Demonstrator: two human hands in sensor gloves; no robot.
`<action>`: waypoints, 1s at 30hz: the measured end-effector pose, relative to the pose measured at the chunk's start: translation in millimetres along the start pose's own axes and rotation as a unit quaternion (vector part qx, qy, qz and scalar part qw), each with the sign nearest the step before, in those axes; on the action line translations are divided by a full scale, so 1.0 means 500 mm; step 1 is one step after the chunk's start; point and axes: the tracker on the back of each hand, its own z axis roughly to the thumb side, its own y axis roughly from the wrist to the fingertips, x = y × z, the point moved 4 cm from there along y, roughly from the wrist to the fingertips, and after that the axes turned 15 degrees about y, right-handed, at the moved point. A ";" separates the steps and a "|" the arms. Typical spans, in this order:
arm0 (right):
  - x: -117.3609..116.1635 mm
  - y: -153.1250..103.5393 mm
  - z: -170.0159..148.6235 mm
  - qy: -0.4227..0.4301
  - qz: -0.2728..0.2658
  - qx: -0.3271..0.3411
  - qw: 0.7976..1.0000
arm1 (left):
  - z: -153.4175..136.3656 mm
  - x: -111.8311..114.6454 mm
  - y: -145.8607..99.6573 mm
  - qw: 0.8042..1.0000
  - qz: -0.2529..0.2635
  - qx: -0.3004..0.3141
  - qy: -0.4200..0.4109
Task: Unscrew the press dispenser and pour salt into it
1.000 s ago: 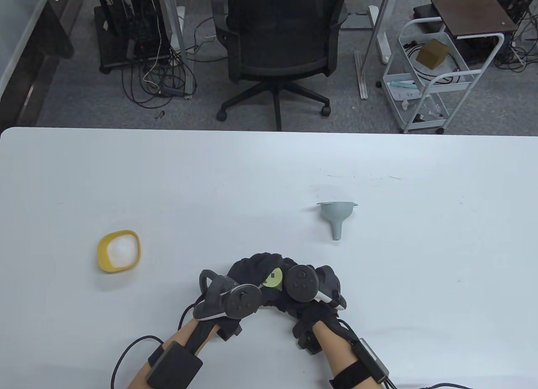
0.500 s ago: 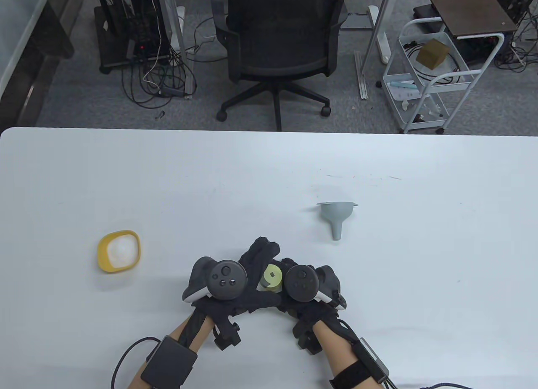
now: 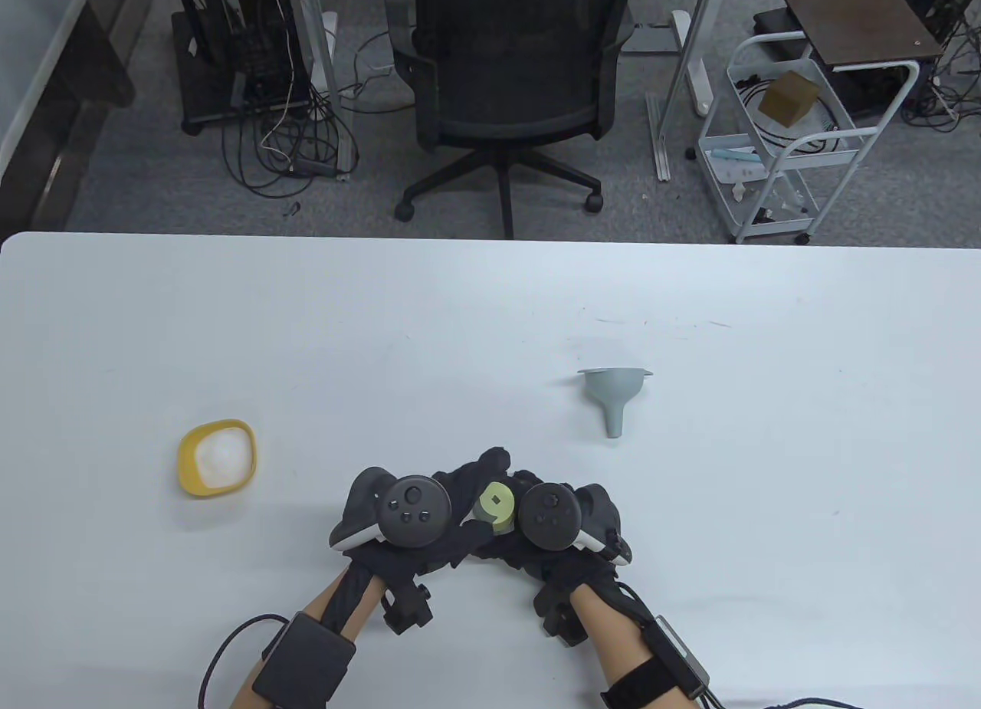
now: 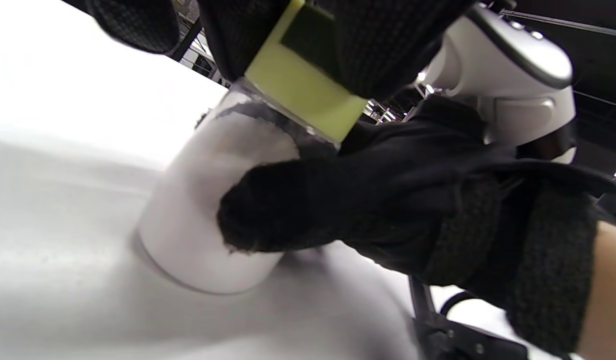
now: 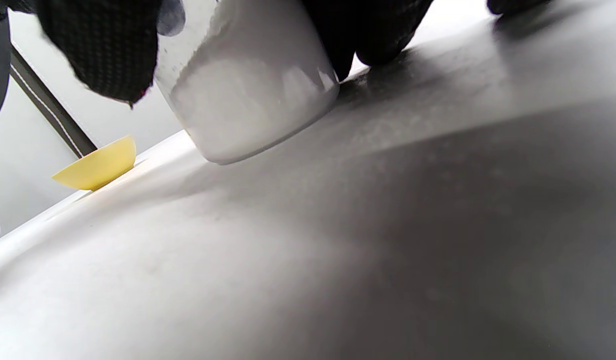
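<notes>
1. The dispenser (image 3: pixel 496 505) stands on the white table (image 3: pixel 490 318) near its front edge, wedged between the two gloved hands.
2. Its body is a clear jar (image 4: pixel 208 200) with white salt inside, its base resting on the table; on top sits a pale green cap (image 4: pixel 300 95).
3. The left hand (image 3: pixel 429 521) reaches in from the left, and its fingers (image 4: pixel 353 45) close over the green cap from above.
4. The right hand (image 3: pixel 556 529) comes in from the right and wraps the jar; its thumb (image 4: pixel 268 207) presses against the jar's side low down.
5. In the right wrist view, the dark fingers (image 5: pixel 108 50) clasp the jar (image 5: pixel 253 95) on both sides.
6. A yellow bowl (image 3: pixel 217 457) holding white salt sits on the table well to the left of the hands.
7. A grey funnel (image 3: pixel 613 393) lies on its side beyond the right hand, apart from the dispenser.
</notes>
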 end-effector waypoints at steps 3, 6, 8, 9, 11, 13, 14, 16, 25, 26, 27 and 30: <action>0.000 0.000 0.000 0.000 0.000 0.000 1.000 | 0.002 0.002 0.000 1.000 0.010 -0.015 0.023; 0.000 0.000 0.000 0.000 0.000 0.000 1.000 | 0.004 0.003 -0.001 0.998 0.026 -0.038 0.048; 0.000 0.000 0.000 0.000 0.000 0.000 1.000 | 0.004 0.003 -0.003 0.995 0.050 -0.063 0.067; 0.000 0.000 0.000 0.000 0.000 0.000 1.000 | 0.004 0.004 -0.004 0.992 0.060 -0.077 0.081; 0.000 0.000 0.000 0.000 0.000 0.000 1.000 | 0.004 0.004 -0.004 0.989 0.068 -0.092 0.094; 0.000 0.000 0.000 0.000 0.000 0.000 1.000 | 0.002 0.004 -0.003 0.989 0.060 -0.100 0.094; 0.000 0.000 0.000 0.000 0.000 0.000 1.000 | 0.000 0.004 -0.003 0.990 0.053 -0.102 0.086; 0.000 0.000 0.000 0.000 0.000 0.000 1.000 | -0.007 0.003 -0.004 0.992 0.030 -0.108 0.053; 0.000 0.000 0.000 0.000 0.000 0.000 1.000 | -0.018 0.008 0.004 0.995 -0.035 0.010 -0.093; 0.000 0.000 0.000 0.000 0.000 0.000 1.000 | -0.014 0.011 0.006 0.995 -0.045 0.018 -0.085; 0.000 0.000 0.000 0.000 0.000 0.000 1.000 | -0.012 0.013 0.006 0.995 -0.052 0.021 -0.078; 0.000 0.000 0.000 0.000 0.000 0.000 1.000 | -0.012 0.009 0.007 0.998 -0.035 0.002 -0.045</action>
